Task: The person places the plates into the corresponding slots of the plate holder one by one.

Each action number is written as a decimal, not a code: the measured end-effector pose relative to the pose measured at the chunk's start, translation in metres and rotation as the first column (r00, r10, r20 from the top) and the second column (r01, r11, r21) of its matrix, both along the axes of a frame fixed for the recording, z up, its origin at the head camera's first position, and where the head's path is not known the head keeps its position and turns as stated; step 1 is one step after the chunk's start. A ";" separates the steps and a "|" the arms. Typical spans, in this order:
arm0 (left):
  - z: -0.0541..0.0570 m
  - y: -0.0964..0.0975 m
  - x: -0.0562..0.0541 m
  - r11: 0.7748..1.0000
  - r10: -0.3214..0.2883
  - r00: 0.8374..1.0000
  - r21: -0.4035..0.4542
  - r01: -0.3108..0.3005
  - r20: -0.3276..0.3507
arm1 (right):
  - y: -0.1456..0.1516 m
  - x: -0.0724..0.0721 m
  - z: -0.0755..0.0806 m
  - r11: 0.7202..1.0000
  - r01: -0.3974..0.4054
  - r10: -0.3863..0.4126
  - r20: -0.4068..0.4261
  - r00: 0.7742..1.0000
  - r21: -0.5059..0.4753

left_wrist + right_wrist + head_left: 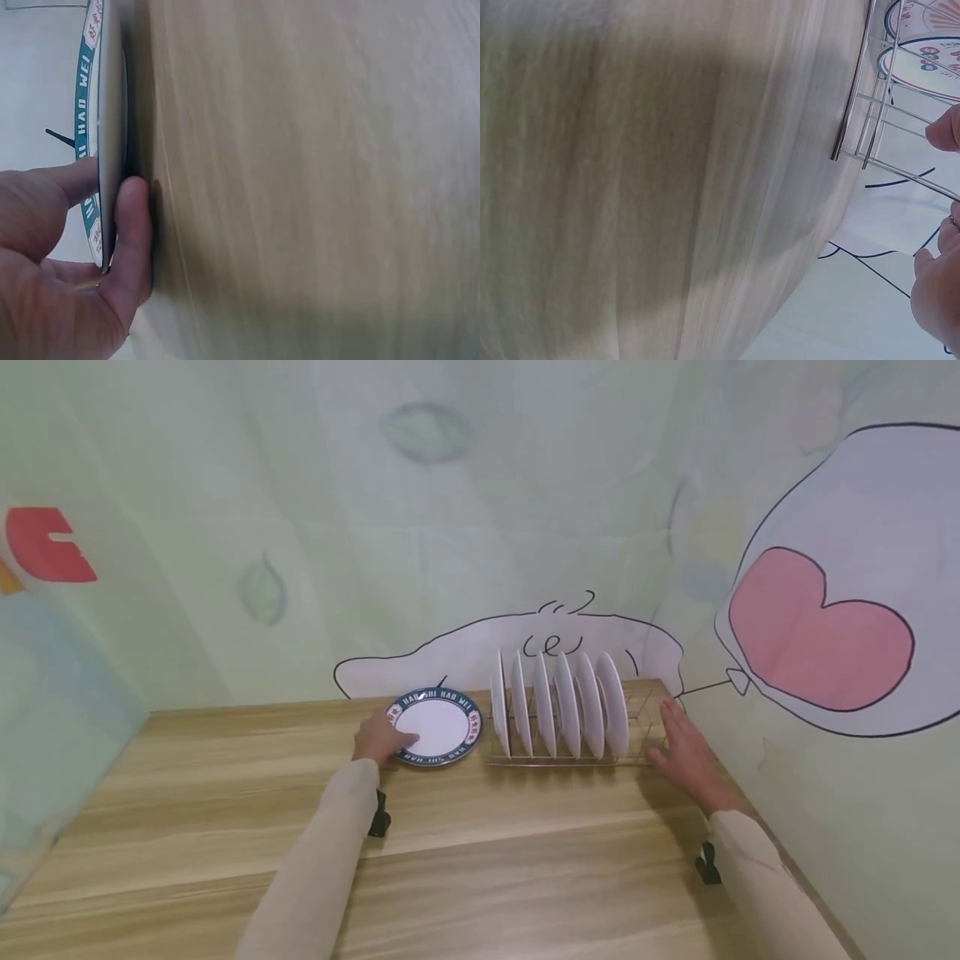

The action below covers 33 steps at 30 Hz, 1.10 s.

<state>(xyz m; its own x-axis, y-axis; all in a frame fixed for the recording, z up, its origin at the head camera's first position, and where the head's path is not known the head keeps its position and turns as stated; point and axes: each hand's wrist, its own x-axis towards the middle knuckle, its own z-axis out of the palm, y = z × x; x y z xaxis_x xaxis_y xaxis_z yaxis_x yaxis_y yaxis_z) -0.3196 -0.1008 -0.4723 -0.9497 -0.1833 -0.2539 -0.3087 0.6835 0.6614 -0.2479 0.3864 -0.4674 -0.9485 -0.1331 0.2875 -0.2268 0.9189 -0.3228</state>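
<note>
A round plate [433, 727] with a white centre and a green, lettered rim is at the back of the table, left of the rack. My left hand [381, 739] pinches its left edge. In the left wrist view the thumb is on the plate's [111, 112] face and a finger [133, 232] lies under the rim, beside the wood. My right hand [688, 760] is at the right end of a wire dish rack [562, 764]. In the right wrist view its thumb [945, 131] overlaps the wires, with the fingers outside the end frame; their contact is partly cut off.
Several white plates [567, 706] stand upright in a row in the rack, leaving slots at its right end. The wooden table [480, 877] reaches a patterned curtain [315, 527] at the back and right.
</note>
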 end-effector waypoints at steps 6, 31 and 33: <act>0.003 0.002 0.003 0.996 0.032 0.999 0.079 -0.035 0.042 | 0.001 0.002 -0.003 0.998 -0.022 0.022 -0.009 1.000 -0.052; 0.023 -0.054 0.023 0.994 -0.056 0.994 0.093 0.065 -0.092 | -0.007 -0.003 -0.014 0.994 -0.098 0.104 -0.266 0.958 0.037; 0.030 -0.058 0.027 0.993 -0.061 0.993 0.093 0.071 -0.098 | -0.008 -0.004 -0.016 0.993 -0.109 0.117 -0.284 0.952 0.045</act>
